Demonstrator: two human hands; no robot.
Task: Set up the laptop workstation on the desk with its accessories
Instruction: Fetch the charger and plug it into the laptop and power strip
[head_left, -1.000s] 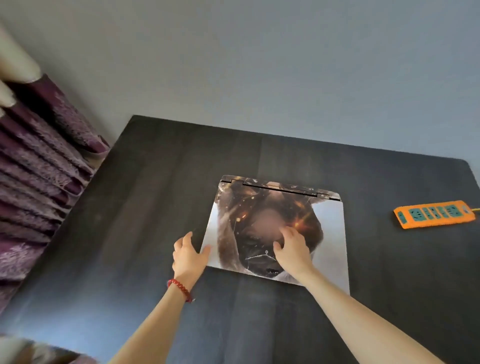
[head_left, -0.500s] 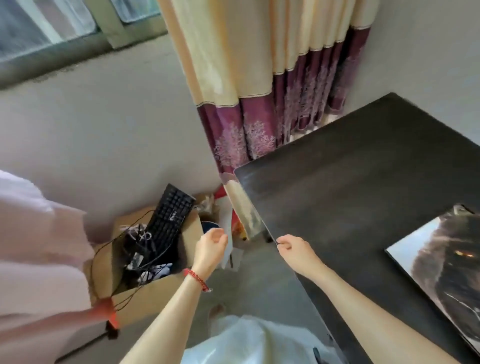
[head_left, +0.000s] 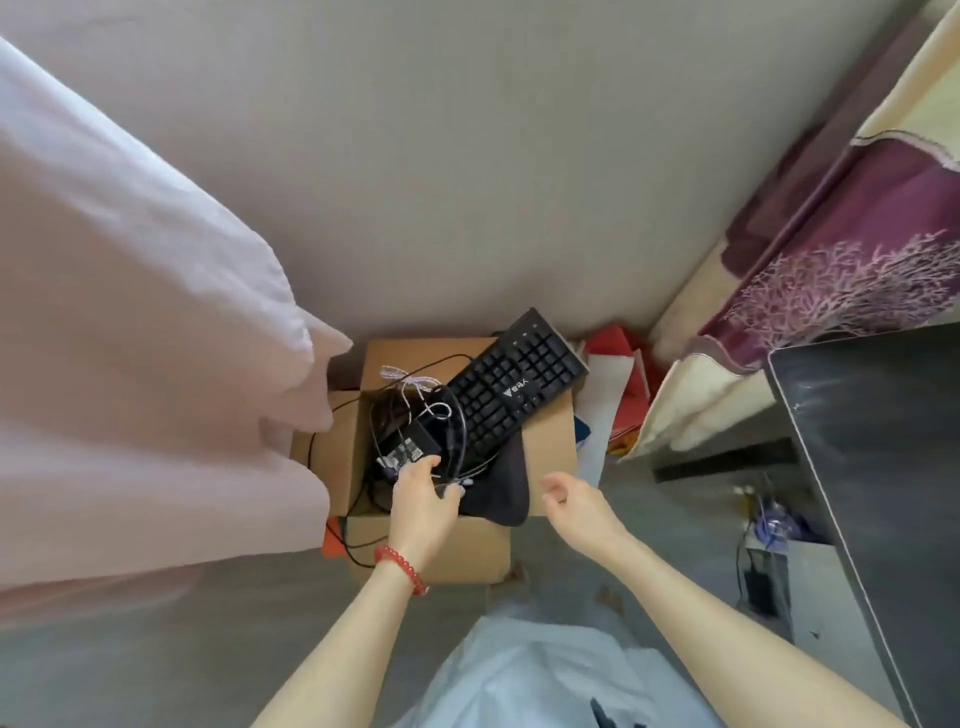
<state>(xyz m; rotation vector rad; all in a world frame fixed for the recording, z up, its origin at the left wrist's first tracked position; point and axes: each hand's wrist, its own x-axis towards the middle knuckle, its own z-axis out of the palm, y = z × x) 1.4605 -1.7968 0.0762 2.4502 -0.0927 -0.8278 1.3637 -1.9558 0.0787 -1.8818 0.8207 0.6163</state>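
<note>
An open cardboard box (head_left: 441, 545) stands on the floor below me. A black keyboard (head_left: 511, 382) leans out of its far right corner. Inside lie a black power adapter (head_left: 415, 441) with tangled black cables (head_left: 457, 415) and a dark mouse pad (head_left: 496, 491) draped over the front rim. My left hand (head_left: 423, 501), with a red bead bracelet at the wrist, reaches into the box with fingers spread at the adapter and cables. My right hand (head_left: 574, 501) hovers open just right of the box, holding nothing. The laptop is out of view.
The dark desk (head_left: 883, 441) edge runs along the right side. A purple and cream curtain (head_left: 831, 249) hangs behind it. Pink bedding (head_left: 130, 338) fills the left. Red and white paper bags (head_left: 618, 384) lie between box and curtain. Cables lie on the floor under the desk.
My view has swung from the laptop on the desk down to the box on the floor. Both hands left the laptop; the left now reaches into the box.
</note>
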